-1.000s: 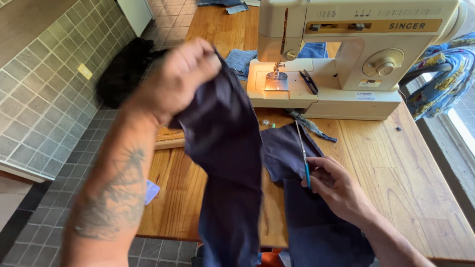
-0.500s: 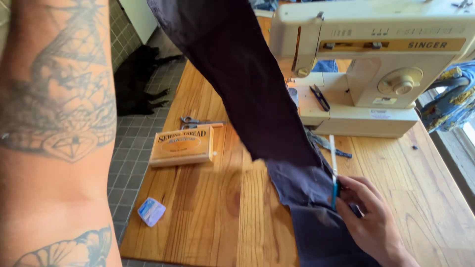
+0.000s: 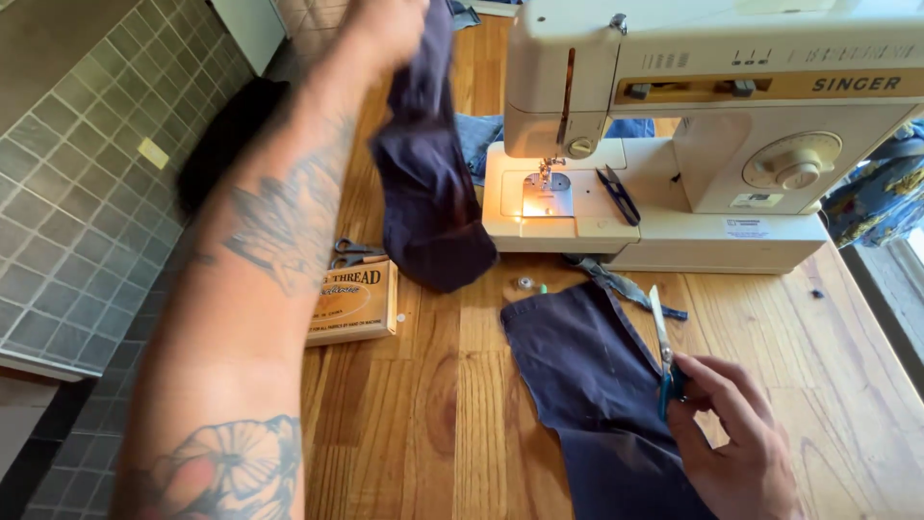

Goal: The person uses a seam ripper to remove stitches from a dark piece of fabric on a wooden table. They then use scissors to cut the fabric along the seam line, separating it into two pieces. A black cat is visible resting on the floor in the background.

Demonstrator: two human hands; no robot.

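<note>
**Dark cloth lifted in one hand, scissors in the other**

We see the wooden table (image 3: 433, 414) filling most of the view, with the cream sewing machine (image 3: 712, 144) standing at its far side, its small lamp lit over the needle plate. Our left arm reaches up and away across the left of the frame, forearm stretched long and tattooed, and the left hand (image 3: 385, 24) at the top edge is closed round the upper end of a piece of dark navy cloth (image 3: 428, 193). That piece hangs down from the grip, and its lower end bunches just in front of the machine's base. A second piece of dark cloth (image 3: 587, 385) lies flat on the table near us, reaching the bottom edge. Our right hand (image 3: 736, 443) rests on its right side, fingers curled shut round the blue handles of a pair of scissors (image 3: 660, 347), whose blades point away from us towards the machine. We cannot tell whether the blades are parted. Left of the hanging cloth sits a tan cardboard box (image 3: 351, 303), with another pair of scissors (image 3: 354, 252) lying just behind it. A small black thread snip (image 3: 616, 193) lies on the machine's bed beside the needle.
</note>
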